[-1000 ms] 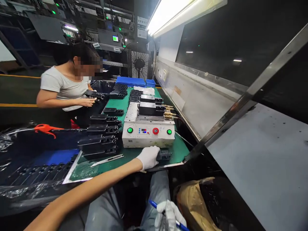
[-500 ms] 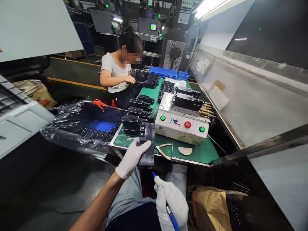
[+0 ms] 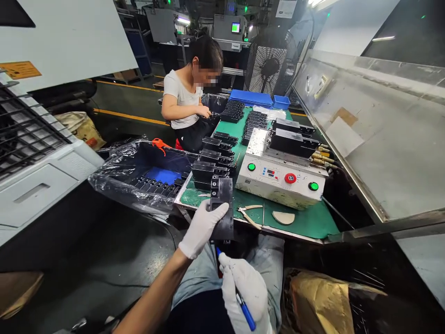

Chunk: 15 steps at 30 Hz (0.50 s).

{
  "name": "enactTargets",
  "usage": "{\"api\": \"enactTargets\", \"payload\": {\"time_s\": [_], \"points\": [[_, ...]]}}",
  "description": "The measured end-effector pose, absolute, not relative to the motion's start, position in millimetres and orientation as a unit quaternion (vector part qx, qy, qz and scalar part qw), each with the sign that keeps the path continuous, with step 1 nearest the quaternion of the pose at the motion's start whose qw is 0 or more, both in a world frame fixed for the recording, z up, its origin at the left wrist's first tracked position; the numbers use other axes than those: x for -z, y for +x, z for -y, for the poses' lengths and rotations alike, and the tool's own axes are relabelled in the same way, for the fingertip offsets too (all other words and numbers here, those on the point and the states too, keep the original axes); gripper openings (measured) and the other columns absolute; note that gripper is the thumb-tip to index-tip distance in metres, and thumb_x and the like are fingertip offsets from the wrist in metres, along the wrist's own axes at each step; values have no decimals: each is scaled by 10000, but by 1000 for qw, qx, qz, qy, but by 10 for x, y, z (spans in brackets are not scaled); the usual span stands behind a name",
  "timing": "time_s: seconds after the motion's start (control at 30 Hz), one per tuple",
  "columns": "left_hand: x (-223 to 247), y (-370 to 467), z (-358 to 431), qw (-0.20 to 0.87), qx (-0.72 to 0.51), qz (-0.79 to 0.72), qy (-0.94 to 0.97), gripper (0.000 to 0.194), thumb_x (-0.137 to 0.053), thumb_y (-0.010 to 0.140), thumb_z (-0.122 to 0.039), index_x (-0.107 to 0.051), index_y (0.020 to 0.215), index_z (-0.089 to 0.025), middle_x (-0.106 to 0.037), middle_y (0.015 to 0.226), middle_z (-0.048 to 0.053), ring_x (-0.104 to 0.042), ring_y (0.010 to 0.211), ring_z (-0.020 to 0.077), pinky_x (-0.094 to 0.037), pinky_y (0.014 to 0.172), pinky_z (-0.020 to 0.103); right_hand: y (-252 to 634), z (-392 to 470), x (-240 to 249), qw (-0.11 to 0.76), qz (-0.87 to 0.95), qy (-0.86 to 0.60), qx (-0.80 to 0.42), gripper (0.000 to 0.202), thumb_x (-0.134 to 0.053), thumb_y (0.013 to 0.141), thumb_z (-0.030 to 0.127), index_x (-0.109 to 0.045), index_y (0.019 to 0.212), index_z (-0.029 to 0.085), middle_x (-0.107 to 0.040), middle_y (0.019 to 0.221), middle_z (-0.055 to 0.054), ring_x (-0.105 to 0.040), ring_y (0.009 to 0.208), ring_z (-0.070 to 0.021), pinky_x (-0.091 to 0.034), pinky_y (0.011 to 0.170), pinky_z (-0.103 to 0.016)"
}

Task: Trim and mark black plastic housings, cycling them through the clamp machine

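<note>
My left hand (image 3: 202,228), in a white glove, grips a black rectangular plastic part (image 3: 224,204) by its left edge, thumb across its face. The part is held up in front of the table's near edge. My right hand (image 3: 247,290), also gloved, is closed around a blue pen (image 3: 246,313). The pen's blue tip points up toward the lower end of the part, apart from it. Just behind the held part, several similar black parts (image 3: 210,171) stand in a row on the green tabletop (image 3: 306,227).
A white control box (image 3: 278,181) with buttons carries black parts. Cutting pliers (image 3: 250,215) and a half-round pale piece (image 3: 283,217) lie near the table edge. At left, a plastic-lined bin (image 3: 114,185) holds more parts and an orange air gun (image 3: 160,145). A co-worker (image 3: 184,99) sits beyond.
The view has swung left, so the scene sits farther right. My right hand with the pen has moved slightly left relative to the held part. My left hand keeps its grip.
</note>
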State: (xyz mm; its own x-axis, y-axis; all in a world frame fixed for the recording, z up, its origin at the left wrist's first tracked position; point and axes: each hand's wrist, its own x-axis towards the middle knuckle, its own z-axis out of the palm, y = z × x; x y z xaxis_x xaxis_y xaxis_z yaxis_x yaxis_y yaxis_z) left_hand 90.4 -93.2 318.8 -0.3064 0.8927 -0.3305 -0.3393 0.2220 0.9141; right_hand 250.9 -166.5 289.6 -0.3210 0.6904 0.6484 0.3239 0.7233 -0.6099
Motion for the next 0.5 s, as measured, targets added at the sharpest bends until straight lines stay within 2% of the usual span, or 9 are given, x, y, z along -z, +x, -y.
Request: {"api": "enactTargets", "payload": {"time_s": [0.17, 0.33, 0.43, 0.5], "points": [[-3175, 887, 950, 533, -580, -574, 224, 548, -802, 757, -490, -643, 1176, -174, -751, 1169, 110, -711, 936, 185, -579, 947, 397, 2382, 1629, -2921, 470, 789, -325, -225, 286, -544, 944, 48, -692, 1161, 162, -784, 967, -103, -764, 845, -214, -647, 740, -331], [-3227, 741, 998, 581, -610, -517, 148, 491, -805, 764, -468, -698, 1159, -197, -778, 1096, 64, -724, 840, 152, -616, 802, 282, 2524, 1673, -2803, 449, 777, -341, -280, 293, -557, 963, 85, -717, 1188, 181, -784, 958, -91, -767, 835, -208, -643, 741, -307], [-3227, 625, 1004, 620, -652, -431, 69, 539, -717, 794, -610, -704, 1159, -213, -774, 972, 48, -718, 805, 158, -620, 702, 261, 2575, 1695, -2698, 476, 726, -366, -336, 319, -553, 980, 101, -719, 1224, 221, -772, 924, -49, -757, 787, -168, -633, 746, -270], [-3202, 585, 992, 666, -663, -341, 31, 591, -591, 837, -696, -699, 1091, -174, -721, 797, 40, -667, 645, 147, -592, 556, 269, 2540, 1706, -2679, 501, 681, -383, -372, 305, -542, 999, 130, -734, 1207, 244, -760, 883, -26, -745, 749, -149, -625, 724, -245]]}}
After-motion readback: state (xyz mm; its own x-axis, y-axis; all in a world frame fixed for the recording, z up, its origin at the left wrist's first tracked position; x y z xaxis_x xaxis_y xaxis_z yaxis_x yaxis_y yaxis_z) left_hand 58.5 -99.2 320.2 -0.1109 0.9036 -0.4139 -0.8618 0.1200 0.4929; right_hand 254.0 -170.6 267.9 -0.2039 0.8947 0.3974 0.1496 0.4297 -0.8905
